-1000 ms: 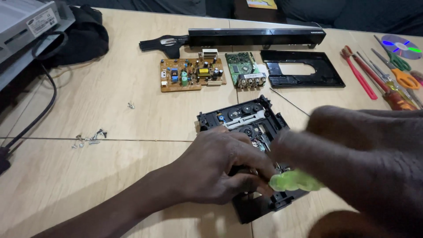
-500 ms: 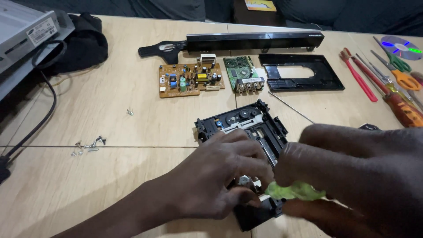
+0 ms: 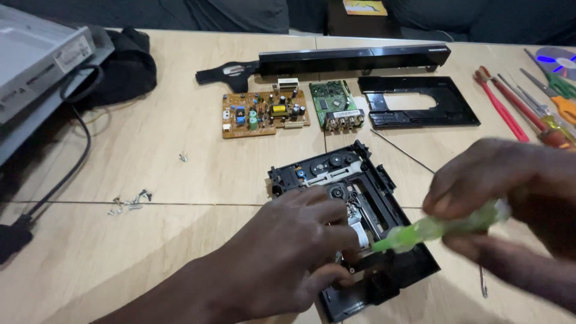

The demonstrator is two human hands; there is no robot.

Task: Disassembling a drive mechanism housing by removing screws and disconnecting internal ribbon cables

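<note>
My left hand (image 3: 294, 252) covers the near side of the black drive frame (image 3: 354, 180), and my right hand (image 3: 510, 192) with the green-handled screwdriver (image 3: 438, 228) crosses its right edge. Only the frame's far end lies open from above. Bare worktop (image 3: 180, 252) runs to my left, past loose screws (image 3: 129, 201). Beyond stand two circuit boards (image 3: 264, 113), a black tray panel (image 3: 420, 108) and tools (image 3: 540, 114).

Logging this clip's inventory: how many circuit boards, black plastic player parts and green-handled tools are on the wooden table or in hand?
Circuit boards: 2 (orange-brown board, green board)
Black plastic parts: 3 (long front panel, flat disc tray, drive frame)
Translucent green-handled screwdriver: 1, in right hand
Total: 6
</note>
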